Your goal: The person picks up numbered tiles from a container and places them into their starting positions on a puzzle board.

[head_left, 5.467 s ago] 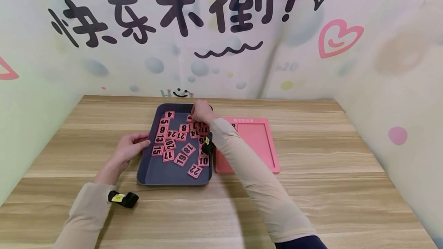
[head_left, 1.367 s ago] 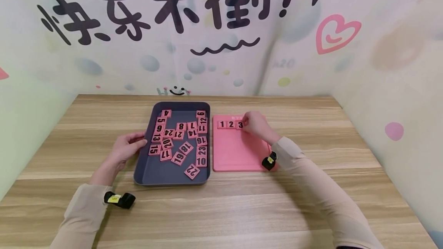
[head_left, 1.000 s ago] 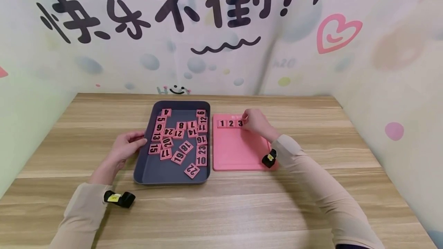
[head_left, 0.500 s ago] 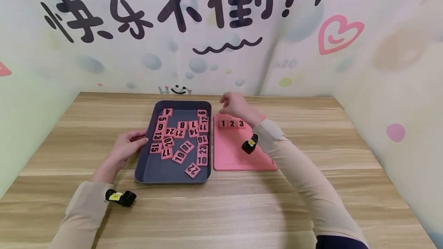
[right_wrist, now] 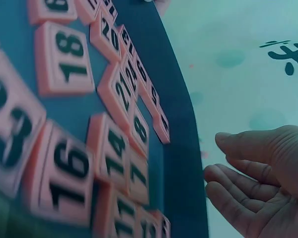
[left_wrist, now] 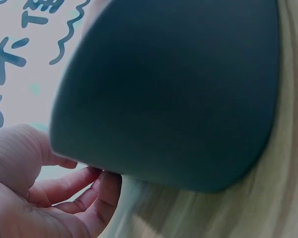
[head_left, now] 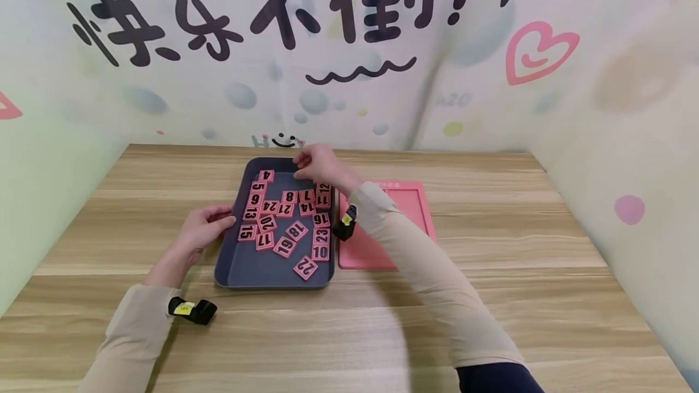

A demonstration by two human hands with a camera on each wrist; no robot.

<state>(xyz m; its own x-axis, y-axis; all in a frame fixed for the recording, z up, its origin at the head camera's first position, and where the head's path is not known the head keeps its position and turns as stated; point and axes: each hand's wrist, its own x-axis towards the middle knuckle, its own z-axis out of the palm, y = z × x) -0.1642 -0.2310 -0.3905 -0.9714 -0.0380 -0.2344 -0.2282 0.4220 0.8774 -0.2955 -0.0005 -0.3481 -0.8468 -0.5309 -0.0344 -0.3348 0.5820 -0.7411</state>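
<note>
My left hand (head_left: pixel 204 229) grips the left side of a dark grey tray (head_left: pixel 256 275). In the left wrist view the thumb lies at the rim of the tray (left_wrist: pixel 179 89) and the curled fingers (left_wrist: pixel 108 191) are against its edge. Several pink number tiles lie in the tray, among them the 4 tile (head_left: pixel 266 176), the 18 tile (head_left: pixel 297 231) and the 22 tile (head_left: pixel 306 268). Over the tray's far edge hovers my right hand (head_left: pixel 319 165). Its fingers are loosely bent and hold nothing, as the right wrist view shows, apart from the tiles.
A pink board (head_left: pixel 363 253) with a raised border lies right of the tray; my right forearm hides most of its far row. The wooden table (head_left: pixel 262 338) extends in front and to both sides. A printed wall cloth (head_left: pixel 218 102) stands behind it.
My right hand set the 3 tile beside 1 and 2 on the board, let go, and moved left over the tray's far end. The left hand stays on the tray.
</note>
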